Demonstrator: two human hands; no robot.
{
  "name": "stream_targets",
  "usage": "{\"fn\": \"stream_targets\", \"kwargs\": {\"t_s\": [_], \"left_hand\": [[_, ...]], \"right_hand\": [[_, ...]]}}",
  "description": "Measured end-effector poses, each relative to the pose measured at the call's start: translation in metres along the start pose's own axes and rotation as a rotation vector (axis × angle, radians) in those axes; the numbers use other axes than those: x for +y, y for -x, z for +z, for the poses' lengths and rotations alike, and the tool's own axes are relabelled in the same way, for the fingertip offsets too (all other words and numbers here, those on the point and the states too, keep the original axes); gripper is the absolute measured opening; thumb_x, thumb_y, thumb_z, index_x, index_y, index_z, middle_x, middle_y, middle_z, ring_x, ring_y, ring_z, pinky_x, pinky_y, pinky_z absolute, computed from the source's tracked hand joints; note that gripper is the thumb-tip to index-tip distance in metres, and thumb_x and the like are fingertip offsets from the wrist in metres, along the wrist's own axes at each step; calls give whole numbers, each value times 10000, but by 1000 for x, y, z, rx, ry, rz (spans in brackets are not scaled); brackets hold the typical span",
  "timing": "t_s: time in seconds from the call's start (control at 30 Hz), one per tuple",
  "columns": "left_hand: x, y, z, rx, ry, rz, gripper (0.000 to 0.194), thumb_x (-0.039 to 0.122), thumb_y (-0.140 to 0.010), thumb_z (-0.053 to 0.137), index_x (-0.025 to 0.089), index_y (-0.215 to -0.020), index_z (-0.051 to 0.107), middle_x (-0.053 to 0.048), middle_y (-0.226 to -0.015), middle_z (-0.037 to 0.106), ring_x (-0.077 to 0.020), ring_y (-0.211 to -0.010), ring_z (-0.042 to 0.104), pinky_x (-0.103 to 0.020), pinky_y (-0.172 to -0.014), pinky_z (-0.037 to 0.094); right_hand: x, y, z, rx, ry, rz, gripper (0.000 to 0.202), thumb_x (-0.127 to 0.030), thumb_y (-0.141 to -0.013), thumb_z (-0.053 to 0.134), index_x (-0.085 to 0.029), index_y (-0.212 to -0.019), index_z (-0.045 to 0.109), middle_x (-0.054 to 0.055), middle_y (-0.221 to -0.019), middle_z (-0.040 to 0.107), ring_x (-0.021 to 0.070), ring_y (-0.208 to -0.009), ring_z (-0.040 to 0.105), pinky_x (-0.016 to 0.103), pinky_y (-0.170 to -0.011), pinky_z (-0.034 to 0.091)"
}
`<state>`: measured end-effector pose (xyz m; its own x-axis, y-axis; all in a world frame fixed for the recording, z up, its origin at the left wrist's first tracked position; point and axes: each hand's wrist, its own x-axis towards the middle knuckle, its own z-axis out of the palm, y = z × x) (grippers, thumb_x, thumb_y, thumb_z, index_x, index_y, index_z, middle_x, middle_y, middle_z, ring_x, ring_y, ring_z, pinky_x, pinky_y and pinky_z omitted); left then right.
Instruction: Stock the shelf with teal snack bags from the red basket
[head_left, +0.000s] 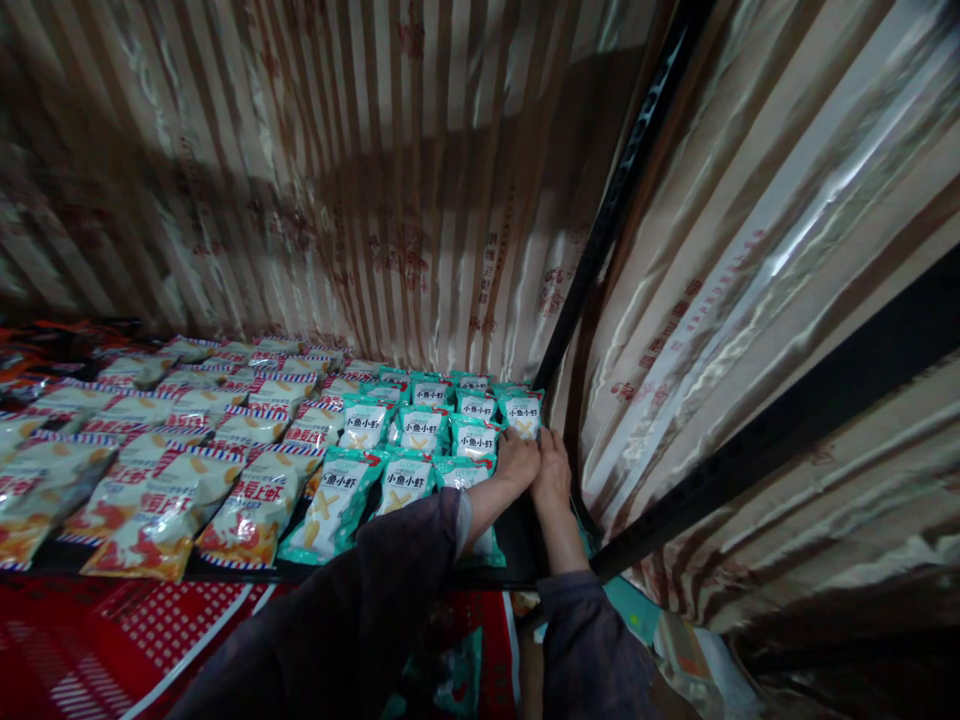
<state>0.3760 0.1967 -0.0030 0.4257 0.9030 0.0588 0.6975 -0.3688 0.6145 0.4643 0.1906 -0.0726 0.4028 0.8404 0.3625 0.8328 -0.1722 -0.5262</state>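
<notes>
Teal-and-white snack bags (405, 487) stand in short rows at the right end of a black shelf (525, 545). At the far right of these rows is one teal snack bag (523, 408), and both hands are at its lower part. My left hand (516, 462) is closed against the bag's lower left, fingers bent and partly hidden. Close beside it, my right hand (552, 470) is closed at the bag's lower right, its fingertips partly out of sight.
White-and-orange snack bags (259, 505) fill the shelf to the left. A black post (592, 260) rises behind the right corner, and a slanted black bar (750, 440) crosses on the right. Printed plastic sheeting (420, 180) hangs behind. Below is a red basket (180, 630).
</notes>
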Motion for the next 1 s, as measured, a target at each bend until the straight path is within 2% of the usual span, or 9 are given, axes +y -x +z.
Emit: {"fn": "stream_targets", "kwargs": {"t_s": [0.1, 0.17, 0.27, 0.43, 0.53, 0.67, 0.83, 1.0], "left_hand": [[-4, -1, -4, -15, -1, -27, 337, 57, -898, 405, 67, -1108, 668, -207, -1194, 644, -318, -1275, 485, -432, -1073, 374], [-3, 0, -4, -14, 12, -44, 355, 54, -901, 386, 59, -1118, 666, -212, -1216, 635, -317, -1288, 477, -436, -1084, 363], [-1, 2, -2, 0, 45, -80, 382, 54, -900, 368, 56, -1149, 658, -224, -1290, 598, -317, -1289, 485, -443, -1090, 363], [-1, 0, 0, 39, 135, -136, 382, 84, -897, 394, 103, -1180, 649, -192, -1368, 558, -299, -1322, 465, -413, -1111, 357], [-1, -2, 0, 58, 203, -160, 365, 85, -887, 413, 102, -1161, 653, -182, -1387, 545, -303, -1324, 464, -403, -1141, 324], [-3, -4, -2, 87, 308, -212, 417, 89, -884, 404, 91, -1258, 588, -192, -1349, 566, -296, -1300, 497, -374, -1112, 372], [-5, -5, -2, 73, 387, -283, 490, 142, -882, 447, 67, -1365, 474, -240, -1402, 508, -301, -1310, 505, -361, -1085, 405], [-6, -6, -1, 56, 375, -296, 519, 162, -887, 454, 74, -1397, 413, -215, -1418, 504, -256, -1330, 490, -309, -1104, 377]], "right_hand": [[-4, -15, -9, 66, -43, 115, 467, -169, -854, 415, -146, -1280, 602, 150, -1241, 660, 243, -1156, 598, 363, -1012, 438], [-8, -28, -12, 89, -58, 188, 465, -130, -828, 393, -129, -1210, 658, 150, -1153, 705, 244, -1088, 639, 353, -981, 456], [-12, -47, -12, 108, -85, 257, 439, -139, -808, 412, -123, -1131, 709, 142, -1085, 734, 245, -1040, 664, 330, -941, 475], [-21, -68, -14, 111, -137, 277, 390, -202, -827, 434, -120, -1056, 738, 151, -1039, 746, 244, -988, 674, 306, -879, 486], [-24, -73, -15, 106, -171, 275, 387, -305, -869, 435, -122, -1024, 739, 153, -998, 752, 251, -954, 678, 306, -836, 494], [-25, -75, -11, 78, -209, 298, 430, -408, -893, 435, -127, -1043, 725, 155, -982, 754, 267, -940, 681, 314, -809, 501], [-26, -73, -7, 16, -237, 329, 477, -478, -902, 443, -122, -1086, 701, 159, -1018, 744, 272, -972, 681, 335, -844, 499], [-27, -71, -7, -11, -234, 342, 502, -530, -888, 473, -133, -1107, 690, 161, -1044, 735, 281, -1024, 671, 358, -888, 493]]}}
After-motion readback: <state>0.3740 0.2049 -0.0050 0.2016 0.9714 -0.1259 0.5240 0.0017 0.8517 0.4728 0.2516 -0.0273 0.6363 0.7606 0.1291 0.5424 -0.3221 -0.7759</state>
